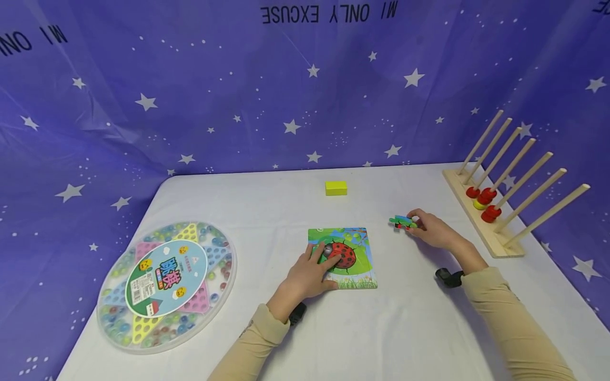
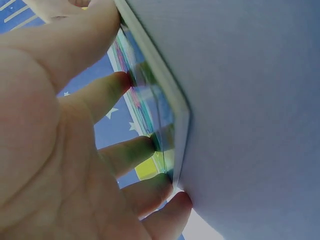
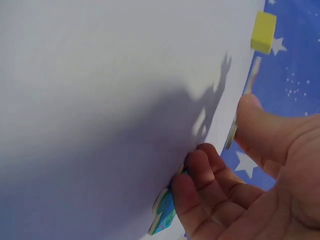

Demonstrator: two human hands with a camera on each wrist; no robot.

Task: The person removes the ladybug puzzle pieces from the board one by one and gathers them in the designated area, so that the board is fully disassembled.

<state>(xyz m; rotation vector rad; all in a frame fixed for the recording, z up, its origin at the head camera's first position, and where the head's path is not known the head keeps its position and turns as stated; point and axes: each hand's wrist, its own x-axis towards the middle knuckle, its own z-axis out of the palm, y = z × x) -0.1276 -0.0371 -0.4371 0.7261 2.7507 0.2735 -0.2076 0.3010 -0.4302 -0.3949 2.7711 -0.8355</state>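
Note:
A square ladybug jigsaw puzzle [image 1: 361,254] lies on the table in the head view. My left hand [image 1: 307,275] rests on its left part, fingers spread over the ladybug and thumb at the near edge. In the left wrist view, the fingertips touch the top of the puzzle board [image 2: 167,107]. To the right, my right hand [image 1: 434,231] holds a small cluster of jigsaw pieces [image 1: 402,221], coloured green, blue and red, between thumb and curled fingers. The right wrist view shows a blue-green piece [image 3: 164,212] at the fingertips; the fingers partly hide the rest.
A yellow block [image 1: 335,188] sits behind the puzzle. At the left lies a round Chinese checkers box [image 1: 229,286] with marbles inside. A wooden peg rack [image 1: 500,246] with red and yellow beads stands at the right. Purple star cloth [image 1: 267,143] hangs behind the white table [image 1: 371,338].

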